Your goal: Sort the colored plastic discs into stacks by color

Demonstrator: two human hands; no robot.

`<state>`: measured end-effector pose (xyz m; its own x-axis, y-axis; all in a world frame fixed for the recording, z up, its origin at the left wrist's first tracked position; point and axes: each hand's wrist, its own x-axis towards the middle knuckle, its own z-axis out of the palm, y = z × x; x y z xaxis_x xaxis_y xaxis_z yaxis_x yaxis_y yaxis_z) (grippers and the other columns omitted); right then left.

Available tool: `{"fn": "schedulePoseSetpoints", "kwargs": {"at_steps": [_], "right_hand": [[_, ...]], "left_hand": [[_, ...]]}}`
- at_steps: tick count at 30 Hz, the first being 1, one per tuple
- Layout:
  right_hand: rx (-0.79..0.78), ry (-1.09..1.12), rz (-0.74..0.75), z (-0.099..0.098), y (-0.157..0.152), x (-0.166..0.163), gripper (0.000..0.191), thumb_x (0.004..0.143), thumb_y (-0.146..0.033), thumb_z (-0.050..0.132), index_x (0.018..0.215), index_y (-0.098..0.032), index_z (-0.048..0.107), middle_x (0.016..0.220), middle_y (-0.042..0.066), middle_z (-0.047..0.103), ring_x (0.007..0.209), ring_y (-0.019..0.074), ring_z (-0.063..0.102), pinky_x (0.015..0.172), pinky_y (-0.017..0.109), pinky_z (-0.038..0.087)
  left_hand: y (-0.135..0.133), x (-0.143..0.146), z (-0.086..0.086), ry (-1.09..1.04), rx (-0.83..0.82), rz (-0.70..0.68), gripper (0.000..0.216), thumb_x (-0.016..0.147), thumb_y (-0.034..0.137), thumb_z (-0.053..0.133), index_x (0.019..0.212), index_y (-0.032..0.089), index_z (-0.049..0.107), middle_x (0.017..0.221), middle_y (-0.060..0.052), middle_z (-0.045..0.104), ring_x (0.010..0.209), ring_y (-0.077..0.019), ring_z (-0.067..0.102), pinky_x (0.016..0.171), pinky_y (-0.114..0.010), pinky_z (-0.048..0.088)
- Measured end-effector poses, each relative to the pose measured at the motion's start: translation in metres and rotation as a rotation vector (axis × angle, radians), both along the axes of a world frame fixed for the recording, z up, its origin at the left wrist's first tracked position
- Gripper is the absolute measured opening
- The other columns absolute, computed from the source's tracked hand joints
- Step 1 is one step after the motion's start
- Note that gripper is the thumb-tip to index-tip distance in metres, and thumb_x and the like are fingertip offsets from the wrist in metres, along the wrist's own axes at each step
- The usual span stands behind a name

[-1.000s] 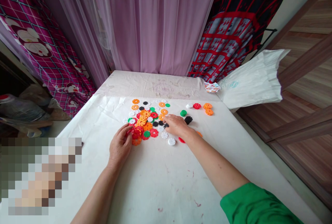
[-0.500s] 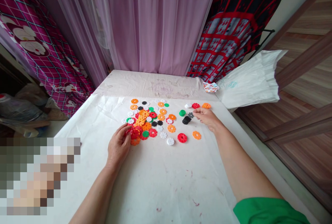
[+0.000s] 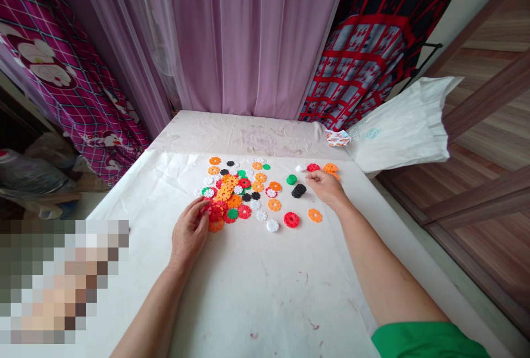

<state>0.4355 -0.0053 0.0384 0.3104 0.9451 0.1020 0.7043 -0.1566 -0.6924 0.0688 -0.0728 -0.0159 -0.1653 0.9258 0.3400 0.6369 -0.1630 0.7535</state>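
Observation:
Notched plastic snowflake discs in several colours lie in a loose heap [image 3: 229, 189] on the white-covered table. At the heap's near left edge is my left hand [image 3: 191, 228], its curled fingers and thumb closed on a red snowflake disc [image 3: 204, 211]. My right hand [image 3: 327, 187] is just right of a leaning stack of black discs [image 3: 298, 190]. Its thumb and forefinger are pinched together, with no disc visible in them. Beside the black stack is a small green stack [image 3: 292, 179]. A red stack [image 3: 291, 219] and a white stack [image 3: 272, 225] stand nearer to me.
Behind my right hand are white discs [image 3: 301, 168], red discs [image 3: 313, 168] and orange discs [image 3: 330, 168]. One orange disc [image 3: 315, 215] lies alone. A white bag [image 3: 401, 126] and a small patterned packet [image 3: 338, 137] are at the right edge. Purple curtains [image 3: 256, 37] hang behind the table.
The dark disc that was in my right fingertips has left them, and the black stack now appears without it hovering beside. My left hand stays in place.

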Motion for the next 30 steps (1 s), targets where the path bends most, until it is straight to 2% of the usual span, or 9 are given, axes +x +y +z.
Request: {"fn": "schedulePoseSetpoints", "kwargs": {"at_steps": [4, 7, 9, 12, 19, 23, 26, 30], "right_hand": [[-0.008, -0.106, 0.24, 0.007, -0.004, -0.042, 0.015, 0.077, -0.027, 0.057, 0.084, -0.023, 0.07, 0.082, 0.0, 0.071, 0.073, 0.014, 0.062, 0.069, 0.025, 0.046], [-0.067, -0.315, 0.417, 0.01, -0.008, -0.083, 0.018, 0.08, -0.025, 0.058, 0.091, -0.025, 0.072, 0.098, 0.0, 0.071, 0.085, 0.0147, 0.063, 0.077, 0.025, 0.046], [-0.101, -0.455, 0.504, 0.008, -0.009, -0.105, 0.023, 0.082, -0.023, 0.057, 0.099, -0.027, 0.072, 0.109, 0.001, 0.07, 0.096, 0.0163, 0.063, 0.082, 0.026, 0.044], [-0.138, -0.596, 0.578, 0.004, -0.005, -0.125, 0.028, 0.082, -0.021, 0.057, 0.105, -0.029, 0.07, 0.114, 0.001, 0.069, 0.106, 0.0182, 0.06, 0.083, 0.026, 0.043], [-0.317, -0.663, 0.552, 0.003, 0.009, -0.133, 0.031, 0.082, -0.022, 0.059, 0.109, -0.033, 0.068, 0.109, 0.0, 0.07, 0.101, 0.0185, 0.063, 0.077, 0.026, 0.041], [-0.289, -0.624, 0.526, 0.003, 0.009, -0.133, 0.026, 0.078, -0.023, 0.063, 0.102, -0.03, 0.068, 0.105, 0.001, 0.071, 0.098, 0.0186, 0.063, 0.073, 0.026, 0.04], [-0.215, -0.497, 0.466, 0.004, 0.004, -0.123, 0.014, 0.08, -0.022, 0.059, 0.089, -0.027, 0.07, 0.093, 0.0, 0.072, 0.088, 0.0164, 0.063, 0.069, 0.025, 0.039], [-0.187, -0.123, 0.324, 0.013, 0.0, -0.078, 0.01, 0.078, -0.023, 0.059, 0.081, -0.022, 0.068, 0.079, -0.001, 0.069, 0.073, 0.0134, 0.06, 0.064, 0.023, 0.04]], "left_hand": [[0.0, 0.0, -0.002, -0.01, 0.007, -0.004, 0.032, 0.086, 0.036, 0.048, 0.107, 0.024, 0.069, 0.126, -0.006, 0.065, 0.112, -0.0216, 0.063, 0.093, -0.035, 0.053], [0.0, 0.0, -0.002, -0.014, 0.015, -0.004, 0.032, 0.086, 0.035, 0.048, 0.107, 0.024, 0.069, 0.126, -0.006, 0.065, 0.112, -0.0216, 0.063, 0.093, -0.035, 0.053], [0.0, 0.0, -0.001, -0.013, 0.02, -0.006, 0.031, 0.086, 0.035, 0.048, 0.107, 0.024, 0.07, 0.125, -0.006, 0.066, 0.111, -0.0216, 0.063, 0.093, -0.035, 0.053], [-0.001, 0.001, 0.001, -0.009, 0.022, -0.008, 0.031, 0.086, 0.034, 0.048, 0.106, 0.024, 0.07, 0.125, -0.006, 0.066, 0.111, -0.0214, 0.064, 0.092, -0.035, 0.053], [-0.001, 0.002, 0.002, -0.008, 0.023, -0.003, 0.031, 0.086, 0.032, 0.048, 0.106, 0.024, 0.07, 0.124, -0.005, 0.066, 0.11, -0.0212, 0.064, 0.093, -0.035, 0.053], [-0.001, 0.002, 0.002, -0.008, 0.017, 0.001, 0.031, 0.086, 0.032, 0.048, 0.106, 0.024, 0.07, 0.125, -0.005, 0.066, 0.11, -0.0212, 0.064, 0.094, -0.036, 0.053], [-0.001, 0.001, 0.002, -0.003, 0.014, 0.0, 0.031, 0.086, 0.032, 0.048, 0.106, 0.024, 0.07, 0.125, -0.005, 0.066, 0.111, -0.0216, 0.064, 0.092, -0.036, 0.054], [-0.001, 0.001, 0.001, -0.006, 0.021, -0.004, 0.031, 0.086, 0.033, 0.048, 0.107, 0.024, 0.07, 0.125, -0.006, 0.066, 0.111, -0.0215, 0.064, 0.092, -0.035, 0.053]]}}
